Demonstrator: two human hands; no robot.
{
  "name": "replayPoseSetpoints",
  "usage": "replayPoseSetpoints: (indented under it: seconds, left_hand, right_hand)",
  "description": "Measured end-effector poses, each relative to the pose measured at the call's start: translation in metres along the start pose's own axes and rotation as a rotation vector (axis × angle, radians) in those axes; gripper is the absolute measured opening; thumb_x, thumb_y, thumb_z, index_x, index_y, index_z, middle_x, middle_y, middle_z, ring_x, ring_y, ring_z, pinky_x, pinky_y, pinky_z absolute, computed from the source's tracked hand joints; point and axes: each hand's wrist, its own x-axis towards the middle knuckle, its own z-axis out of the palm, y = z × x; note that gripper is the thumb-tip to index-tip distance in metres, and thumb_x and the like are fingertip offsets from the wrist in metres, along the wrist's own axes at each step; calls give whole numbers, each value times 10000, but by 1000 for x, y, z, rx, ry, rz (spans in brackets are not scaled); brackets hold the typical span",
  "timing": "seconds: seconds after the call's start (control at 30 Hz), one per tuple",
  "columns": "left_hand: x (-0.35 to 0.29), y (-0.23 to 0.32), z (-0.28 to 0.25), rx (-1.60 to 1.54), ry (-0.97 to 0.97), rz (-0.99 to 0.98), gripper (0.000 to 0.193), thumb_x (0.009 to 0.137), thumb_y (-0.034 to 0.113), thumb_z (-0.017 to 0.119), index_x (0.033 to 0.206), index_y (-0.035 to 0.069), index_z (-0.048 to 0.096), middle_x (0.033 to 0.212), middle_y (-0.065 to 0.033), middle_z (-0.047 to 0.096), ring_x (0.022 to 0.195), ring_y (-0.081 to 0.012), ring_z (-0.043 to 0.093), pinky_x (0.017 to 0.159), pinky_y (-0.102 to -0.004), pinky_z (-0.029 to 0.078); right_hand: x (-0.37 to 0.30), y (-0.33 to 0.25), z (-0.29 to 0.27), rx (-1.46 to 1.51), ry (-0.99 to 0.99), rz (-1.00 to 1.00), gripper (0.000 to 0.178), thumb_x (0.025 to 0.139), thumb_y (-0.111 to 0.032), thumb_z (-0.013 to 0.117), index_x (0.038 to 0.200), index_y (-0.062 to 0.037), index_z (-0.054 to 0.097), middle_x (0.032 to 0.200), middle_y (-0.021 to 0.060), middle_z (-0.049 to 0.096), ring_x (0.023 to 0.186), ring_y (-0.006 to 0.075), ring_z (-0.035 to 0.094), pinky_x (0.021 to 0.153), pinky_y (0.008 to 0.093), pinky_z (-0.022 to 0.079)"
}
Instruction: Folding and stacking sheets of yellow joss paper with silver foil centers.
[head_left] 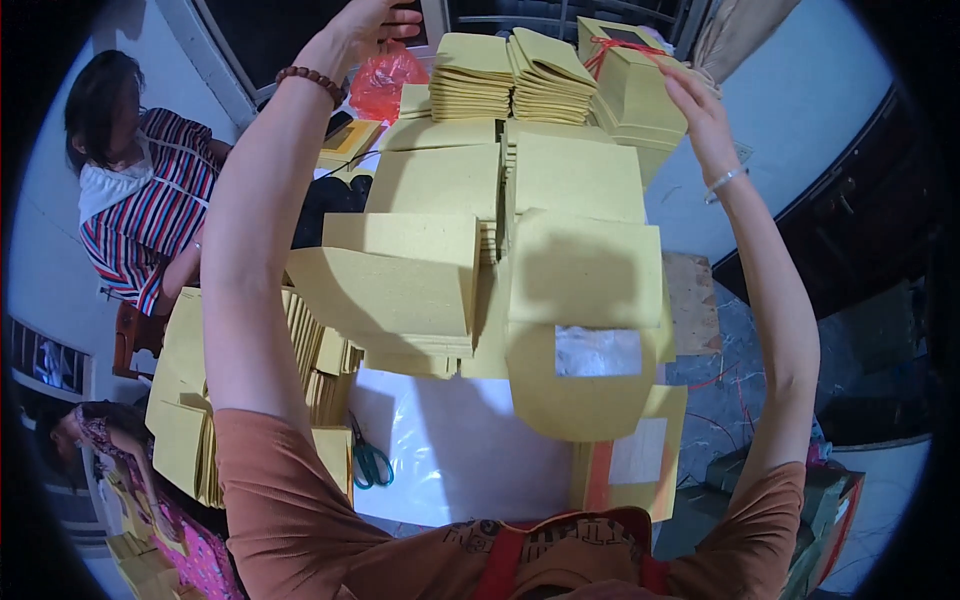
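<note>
Both of my arms reach up and forward over a table piled with yellow paper envelopes. My left hand (pixel 375 25), below a brown bead bracelet, is raised at the top edge, partly cut off; its visible fingers are apart and hold nothing I can see. A red plastic bag (pixel 385 82) lies just below it. My right hand (pixel 700 115) has its fingers stretched out beside a yellow bundle (pixel 632 92) with red string (pixel 625 46) across its top. Two stacks of folded envelopes (pixel 472 75) stand between my hands.
More envelope piles (pixel 578 175) run down the table, and a large envelope (pixel 580 400) with a clear window lies nearer. Green-handled scissors (pixel 372 465) rest on the white table cover (pixel 450 450). A person in stripes (pixel 150 200) sits at left; another person (pixel 110 440) bends below.
</note>
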Motion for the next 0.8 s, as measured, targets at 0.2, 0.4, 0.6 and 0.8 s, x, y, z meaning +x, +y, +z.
replayPoseSetpoints:
  seconds: [0.2,0.4,0.6,0.8]
  left_hand:
    - [-109,53,15,-17,-358,149,179,898,313,514,893,141,563,743,16,618,729,-131,554,740,-335,404]
    - [-239,37,57,-18,-545,414,419,902,206,531,1254,15,408,987,-110,634,878,-159,628,699,-252,523]
    - [-393,-90,98,128,-1275,399,357,907,231,511,1188,12,514,1094,-104,597,1050,-172,548,867,-304,444]
    - [-463,-259,151,153,-769,-172,431,905,286,526,1240,21,464,1256,-104,494,1100,-183,489,926,-309,383]
  right_hand:
    - [-114,-28,-54,-47,-238,89,311,885,-222,560,1111,-8,577,1054,38,604,989,112,533,872,238,399]
    - [-240,-2,-102,112,-257,560,299,887,-231,559,1127,-52,569,1025,11,609,928,80,541,784,240,429]
    - [-357,31,-130,180,-120,850,348,878,-307,556,1187,-149,540,1090,-27,603,1005,95,543,776,249,411]
    - [-433,49,-117,162,-23,770,485,911,-372,480,1341,-165,393,1327,8,429,1186,119,416,918,297,347]
